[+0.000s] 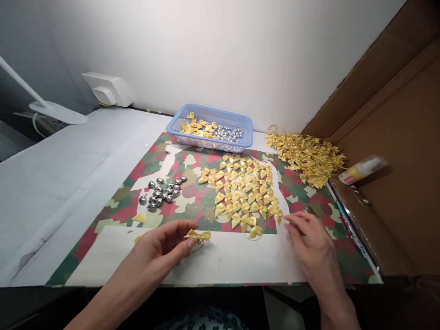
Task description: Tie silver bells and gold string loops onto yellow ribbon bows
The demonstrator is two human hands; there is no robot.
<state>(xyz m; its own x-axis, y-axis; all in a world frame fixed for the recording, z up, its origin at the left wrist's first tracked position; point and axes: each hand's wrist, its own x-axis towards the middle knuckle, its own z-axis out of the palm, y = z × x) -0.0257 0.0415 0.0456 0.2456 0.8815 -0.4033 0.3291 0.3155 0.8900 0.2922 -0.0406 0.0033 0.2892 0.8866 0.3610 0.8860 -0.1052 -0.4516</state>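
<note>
Between the thumb and fingers of my left hand is a yellow ribbon bow, with a thin loop of cord below it. My right hand, a little blurred, is at the right edge of the laid-out yellow bows. Its thumb and fingertips are pinched together close to the nearest bow; what they hold, if anything, I cannot make out. A fine cord curves under the front bow. To the left of these rows lies a loose group of shiny silver jingle bells.
At the back stands a blue basket with bows and small silver pieces. A heap of gold bows with cords lies back right, beside a cardboard wall and a small bottle. A white lamp stands left.
</note>
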